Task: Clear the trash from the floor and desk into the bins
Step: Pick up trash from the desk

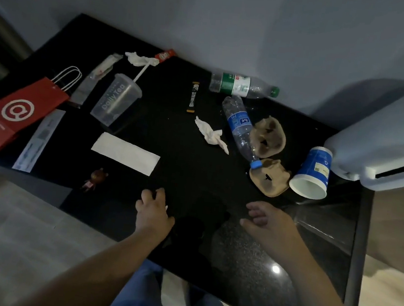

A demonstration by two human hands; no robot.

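Trash is scattered over the black desk (182, 183). A flat white napkin (126, 153) and a crumpled tissue (211, 134) lie mid-desk. On the right lie a blue-label bottle (241, 128), a green-label bottle (242, 85), two brown paper cup holders (270, 135) and a tipped blue paper cup (311, 172). A clear tea cup with a straw (117, 99) lies on the left. My left hand (154, 212) hovers at the desk's near edge, fingers curled, with a white scrap (166, 208) showing by its thumb. My right hand (270, 223) hangs relaxed and holds nothing.
A white lidded bin (384, 147) lies tipped at the desk's right end. A red paper bag (14, 114), a receipt strip (39, 140), a second tissue (141, 59), a black sachet (193, 97) and a small bear figure (94, 179) sit on the left and middle. A wall runs behind the desk.
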